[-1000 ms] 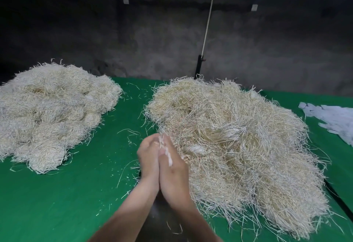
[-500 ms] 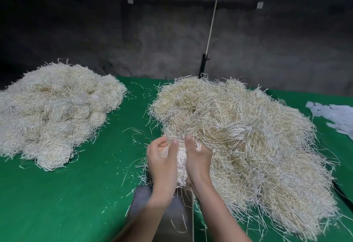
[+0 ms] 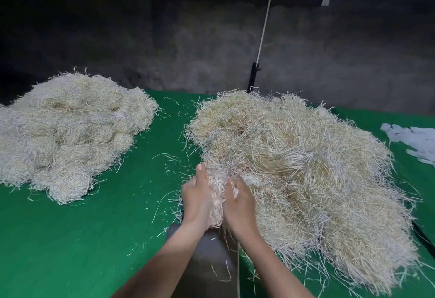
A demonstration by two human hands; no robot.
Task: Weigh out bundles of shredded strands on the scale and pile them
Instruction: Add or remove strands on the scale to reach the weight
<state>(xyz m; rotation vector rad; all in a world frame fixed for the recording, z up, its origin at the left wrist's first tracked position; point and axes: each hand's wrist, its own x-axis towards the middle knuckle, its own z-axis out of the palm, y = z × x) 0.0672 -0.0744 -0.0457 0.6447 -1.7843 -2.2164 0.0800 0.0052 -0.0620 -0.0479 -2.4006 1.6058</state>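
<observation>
Left hand (image 3: 196, 201), right hand (image 3: 238, 204): grip closed round wispy pale strand bundle (image 3: 215, 200), over flat grey scale (image 3: 207, 253).

A: Where's room?
B: Green table (image 3: 82, 239) at lower left, plus the centre lane.
A: Obstacles?
B: 2: the smaller pile (image 3: 70, 133) at left, the large pile (image 3: 317, 180) filling the right.

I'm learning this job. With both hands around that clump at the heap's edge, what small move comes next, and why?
Probably pull the clump free of the loose heap and onto the scale plate below. The left hand and right hand grip it, its strands run into the heap, and the plate holds only stray bits.
</observation>
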